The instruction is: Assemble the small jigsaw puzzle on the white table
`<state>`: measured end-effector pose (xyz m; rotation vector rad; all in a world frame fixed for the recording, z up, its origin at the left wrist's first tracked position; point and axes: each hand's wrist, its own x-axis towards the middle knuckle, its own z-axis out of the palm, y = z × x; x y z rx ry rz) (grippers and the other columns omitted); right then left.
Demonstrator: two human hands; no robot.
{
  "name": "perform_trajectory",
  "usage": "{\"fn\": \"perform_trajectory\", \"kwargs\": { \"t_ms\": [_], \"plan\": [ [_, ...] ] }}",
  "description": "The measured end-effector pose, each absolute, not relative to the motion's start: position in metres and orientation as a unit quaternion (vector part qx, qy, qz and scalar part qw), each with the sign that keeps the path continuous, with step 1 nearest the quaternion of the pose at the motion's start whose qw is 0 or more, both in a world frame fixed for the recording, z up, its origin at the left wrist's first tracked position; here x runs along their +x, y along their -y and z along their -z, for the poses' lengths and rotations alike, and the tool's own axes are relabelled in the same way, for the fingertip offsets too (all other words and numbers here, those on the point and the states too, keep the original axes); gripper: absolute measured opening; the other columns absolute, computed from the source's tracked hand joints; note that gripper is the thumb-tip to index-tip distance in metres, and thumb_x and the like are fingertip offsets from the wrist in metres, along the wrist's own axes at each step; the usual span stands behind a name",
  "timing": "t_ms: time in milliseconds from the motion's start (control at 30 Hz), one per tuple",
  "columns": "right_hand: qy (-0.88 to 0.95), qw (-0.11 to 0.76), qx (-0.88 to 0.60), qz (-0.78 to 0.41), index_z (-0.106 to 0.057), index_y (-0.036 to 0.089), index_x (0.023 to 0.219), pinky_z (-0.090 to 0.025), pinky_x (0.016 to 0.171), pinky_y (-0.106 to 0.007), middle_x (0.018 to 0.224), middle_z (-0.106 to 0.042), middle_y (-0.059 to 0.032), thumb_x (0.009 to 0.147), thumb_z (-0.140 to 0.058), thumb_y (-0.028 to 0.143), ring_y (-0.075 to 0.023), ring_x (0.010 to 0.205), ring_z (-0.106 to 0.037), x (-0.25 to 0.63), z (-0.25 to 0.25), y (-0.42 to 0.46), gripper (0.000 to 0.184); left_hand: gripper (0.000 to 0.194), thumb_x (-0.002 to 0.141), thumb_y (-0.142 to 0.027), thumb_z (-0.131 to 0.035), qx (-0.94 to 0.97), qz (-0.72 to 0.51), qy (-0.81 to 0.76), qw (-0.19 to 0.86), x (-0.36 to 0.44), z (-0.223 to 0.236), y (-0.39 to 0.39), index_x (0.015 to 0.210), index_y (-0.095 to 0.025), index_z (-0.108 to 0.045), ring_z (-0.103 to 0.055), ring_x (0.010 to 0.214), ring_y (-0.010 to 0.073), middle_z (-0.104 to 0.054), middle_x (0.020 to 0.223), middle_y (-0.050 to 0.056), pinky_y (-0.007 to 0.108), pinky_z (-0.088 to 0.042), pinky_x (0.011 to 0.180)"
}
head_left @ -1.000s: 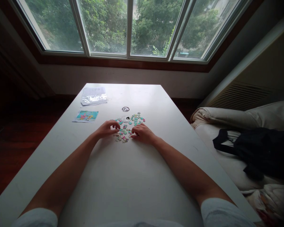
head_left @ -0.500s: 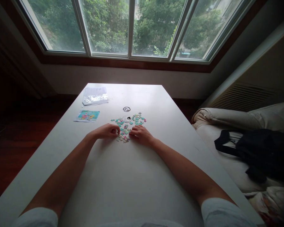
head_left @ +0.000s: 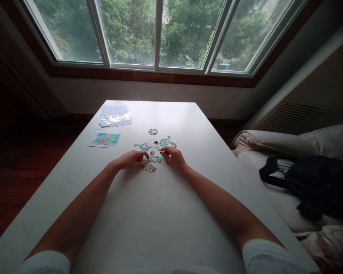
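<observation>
Small jigsaw puzzle pieces (head_left: pixel 150 167) in green, pink, yellow and white lie spread over the middle of the white table. My left hand (head_left: pixel 133 159) is at the left side of the spread, its fingers curled in towards the thumb; whatever is between them is too small to make out. On the opposite side, my right hand (head_left: pixel 173 156) hovers over the pieces, fingers bent and thumb apart, with no held piece visible. A round clear disc with a dark mark (head_left: pixel 153 144) lies among the pieces at the far side of the spread.
A second round disc (head_left: pixel 153 132) lies farther back. To the left are a colourful cartoon picture sheet (head_left: pixel 105 140) and a clear plastic bag with papers (head_left: pixel 115 115). Beyond the table's right edge stands a beige sofa (head_left: pixel 263 142) with a dark bag (head_left: pixel 317 186) on it.
My right hand first slid slightly left, then lifted back right and away from the pieces. My left hand's fingers curled in and it shifted slightly right and nearer over the pieces.
</observation>
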<state>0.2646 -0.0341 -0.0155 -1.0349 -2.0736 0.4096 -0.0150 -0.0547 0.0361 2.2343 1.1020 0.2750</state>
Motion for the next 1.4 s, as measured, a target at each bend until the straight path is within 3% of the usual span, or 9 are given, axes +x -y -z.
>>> {"fn": "perform_trajectory", "kwargs": {
  "t_ms": [333, 500, 667, 833, 1000, 1167, 1300, 1400],
  "plan": [
    [0.834, 0.363, -0.386, -0.152, -0.073, 0.024, 0.101, -0.044, 0.085, -0.035, 0.091, -0.070, -0.0042, 0.094, -0.059, 0.015, -0.0206, 0.087, -0.058, 0.263, 0.019, 0.029, 0.018, 0.024, 0.088, -0.036, -0.061, 0.849, -0.161, -0.414, 0.287, -0.014, -0.025, 0.052, 0.098, -0.019, -0.075, -0.038, 0.058, 0.0090, -0.042, 0.062, -0.005, 0.022, -0.028, 0.058],
    [0.834, 0.364, -0.400, -0.108, -0.073, 0.026, 0.106, -0.044, 0.094, -0.043, 0.105, -0.066, -0.0076, 0.093, -0.061, 0.017, -0.0254, 0.101, -0.056, 0.265, 0.019, 0.029, 0.020, 0.023, 0.089, -0.035, -0.060, 0.842, -0.189, -0.423, 0.275, -0.013, -0.016, 0.047, 0.095, -0.019, -0.075, -0.044, 0.061, 0.0097, -0.052, 0.065, -0.004, 0.022, -0.033, 0.060],
    [0.859, 0.347, -0.366, -0.089, -0.073, 0.026, 0.101, -0.043, 0.095, -0.042, 0.103, -0.067, -0.0066, 0.094, -0.063, 0.021, -0.0247, 0.102, -0.055, 0.263, 0.016, 0.035, 0.014, 0.021, 0.091, -0.032, -0.058, 0.840, -0.230, -0.429, 0.241, -0.012, -0.012, 0.043, 0.093, -0.019, -0.075, -0.051, 0.065, 0.0107, -0.064, 0.076, -0.001, 0.023, -0.037, 0.064],
    [0.910, 0.294, -0.281, -0.087, -0.072, 0.028, 0.109, -0.041, 0.097, -0.042, 0.110, -0.069, -0.0066, 0.096, -0.064, 0.028, -0.0244, 0.107, -0.054, 0.256, 0.007, 0.050, 0.016, 0.022, 0.091, -0.034, -0.057, 0.806, -0.267, -0.507, 0.151, -0.023, -0.011, 0.038, 0.091, -0.021, -0.075, -0.055, 0.071, 0.0135, -0.065, 0.084, 0.002, 0.025, -0.040, 0.068],
    [0.936, 0.251, -0.237, -0.075, -0.070, 0.028, 0.117, -0.040, 0.096, -0.041, 0.118, -0.068, -0.0074, 0.097, -0.063, 0.037, -0.0250, 0.114, -0.053, 0.252, -0.005, 0.063, 0.023, 0.021, 0.089, -0.033, -0.057, 0.773, -0.254, -0.567, 0.126, -0.030, -0.006, 0.037, 0.098, -0.023, -0.073, -0.056, 0.071, 0.0151, -0.065, 0.085, 0.001, 0.027, -0.039, 0.068],
    [0.948, 0.215, -0.229, -0.049, -0.071, 0.028, 0.114, -0.038, 0.097, -0.042, 0.120, -0.067, -0.0082, 0.095, -0.065, 0.048, -0.0269, 0.115, -0.052, 0.244, -0.009, 0.074, 0.028, 0.022, 0.088, -0.034, -0.057, 0.792, -0.248, -0.530, 0.173, -0.032, -0.014, 0.039, 0.098, -0.020, -0.072, -0.053, 0.070, 0.0140, -0.064, 0.082, 0.001, 0.026, -0.039, 0.067],
    [0.946, 0.212, -0.243, -0.027, -0.071, 0.027, 0.108, -0.038, 0.096, -0.043, 0.116, -0.068, -0.0089, 0.096, -0.065, 0.039, -0.0268, 0.112, -0.052, 0.237, -0.007, 0.077, 0.018, 0.024, 0.086, -0.039, -0.059, 0.822, -0.186, -0.467, 0.270, -0.038, -0.029, 0.042, 0.087, -0.018, -0.071, -0.050, 0.068, 0.0128, -0.061, 0.075, 0.000, 0.023, -0.037, 0.063],
    [0.944, 0.212, -0.252, -0.024, -0.072, 0.026, 0.106, -0.038, 0.094, -0.041, 0.111, -0.068, -0.0085, 0.098, -0.063, 0.033, -0.0255, 0.110, -0.052, 0.236, -0.006, 0.074, 0.014, 0.023, 0.082, -0.038, -0.065, 0.831, -0.135, -0.444, 0.307, -0.039, -0.039, 0.046, 0.090, -0.019, -0.072, -0.050, 0.066, 0.0125, -0.058, 0.072, -0.002, 0.023, -0.035, 0.060]
  ]
}}
